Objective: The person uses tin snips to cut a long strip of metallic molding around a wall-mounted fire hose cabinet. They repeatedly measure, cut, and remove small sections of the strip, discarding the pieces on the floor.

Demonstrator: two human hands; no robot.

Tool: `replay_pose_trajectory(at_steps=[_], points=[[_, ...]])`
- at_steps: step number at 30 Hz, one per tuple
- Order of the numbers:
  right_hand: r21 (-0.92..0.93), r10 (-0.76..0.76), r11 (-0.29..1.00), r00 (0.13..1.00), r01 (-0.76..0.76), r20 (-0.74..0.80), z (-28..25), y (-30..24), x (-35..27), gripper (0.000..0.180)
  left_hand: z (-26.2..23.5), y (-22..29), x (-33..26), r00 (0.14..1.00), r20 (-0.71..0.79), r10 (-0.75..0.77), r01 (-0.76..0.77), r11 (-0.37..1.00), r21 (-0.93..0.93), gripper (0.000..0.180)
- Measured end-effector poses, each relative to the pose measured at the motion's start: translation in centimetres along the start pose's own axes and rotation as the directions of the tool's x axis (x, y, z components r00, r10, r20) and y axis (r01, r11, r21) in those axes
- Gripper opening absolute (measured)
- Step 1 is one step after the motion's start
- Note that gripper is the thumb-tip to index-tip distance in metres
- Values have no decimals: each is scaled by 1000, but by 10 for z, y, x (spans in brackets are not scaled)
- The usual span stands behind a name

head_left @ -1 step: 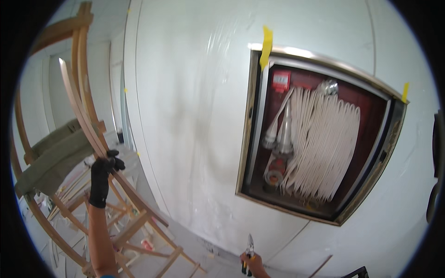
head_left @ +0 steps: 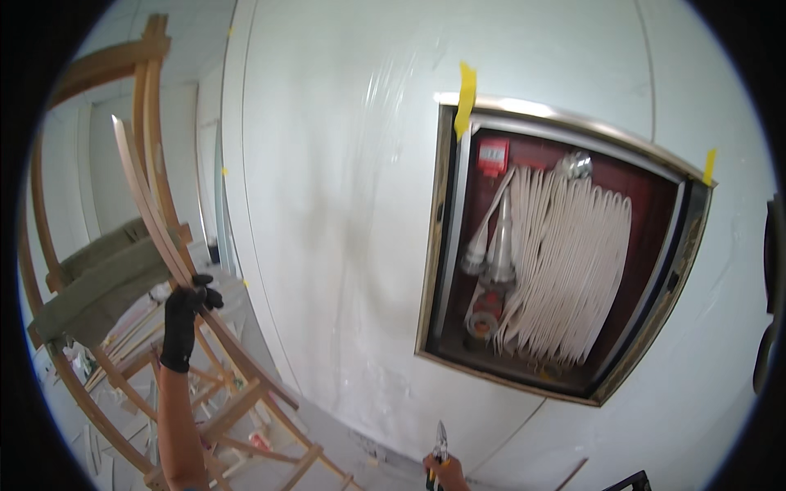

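My left hand, in a black glove, is raised and closed around a long, thin pale strip. The strip runs from high on the left down past the hand toward the lower middle. My right hand shows only at the bottom edge. It grips a pair of snips with yellow-trimmed handles, the pointed jaws aimed upward near the white wall.
A recessed cabinet in the wall holds a folded white hose, a nozzle and a valve. Yellow tape sits at its frame. A wooden trestle frame with a grey-green cloth stands at the left, with scraps on the floor beneath.
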State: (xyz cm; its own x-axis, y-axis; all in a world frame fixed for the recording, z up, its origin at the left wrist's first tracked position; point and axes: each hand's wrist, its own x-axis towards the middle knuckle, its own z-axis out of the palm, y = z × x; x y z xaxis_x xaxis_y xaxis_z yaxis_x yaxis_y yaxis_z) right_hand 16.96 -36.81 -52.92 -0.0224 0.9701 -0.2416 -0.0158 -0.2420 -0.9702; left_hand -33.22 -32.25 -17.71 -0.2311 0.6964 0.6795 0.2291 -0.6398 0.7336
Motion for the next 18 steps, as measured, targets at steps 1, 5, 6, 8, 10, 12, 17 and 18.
replay_pose_trajectory(at_steps=[1, 5, 6, 8, 10, 12, 17, 18], points=[[48, -3, 999, 1000, 2, 12, 0, 12, 13, 17, 0, 1, -3, 1000, -23, 16, -16, 1000, -6, 30], [-276, -144, 950, 989, 145, 24, -4, -12, 6, 19, 12, 27, -13, 1000, -30, 8, -9, 1000, -24, 27], [-288, -142, 948, 990, 136, -1, -9, -2, 14, 20, 21, 31, -14, 998, 7, 54, -54, 997, -58, 26], [-324, -123, 941, 990, 95, -68, -31, 26, 28, 23, 47, 35, -14, 996, 38, 77, -73, 992, -102, 25], [-358, -90, 933, 987, 38, -131, -57, 62, 38, 27, 64, 28, -9, 993, 51, 106, -100, 989, -109, 26], [-302, -101, 951, 988, 62, -117, -60, 83, 47, 26, 54, 37, -10, 994, 8, 105, -105, 992, -65, 28], [-98, -8, 995, 1000, 6, -24, -93, 89, 35, 27, 41, 78, 13, 977, -197, 83, -142, 942, -304, 30], [-69, -26, 997, 1000, 26, 1, -97, 99, 42, 30, 41, 85, 15, 980, -176, 91, -152, 914, -377, 31]])
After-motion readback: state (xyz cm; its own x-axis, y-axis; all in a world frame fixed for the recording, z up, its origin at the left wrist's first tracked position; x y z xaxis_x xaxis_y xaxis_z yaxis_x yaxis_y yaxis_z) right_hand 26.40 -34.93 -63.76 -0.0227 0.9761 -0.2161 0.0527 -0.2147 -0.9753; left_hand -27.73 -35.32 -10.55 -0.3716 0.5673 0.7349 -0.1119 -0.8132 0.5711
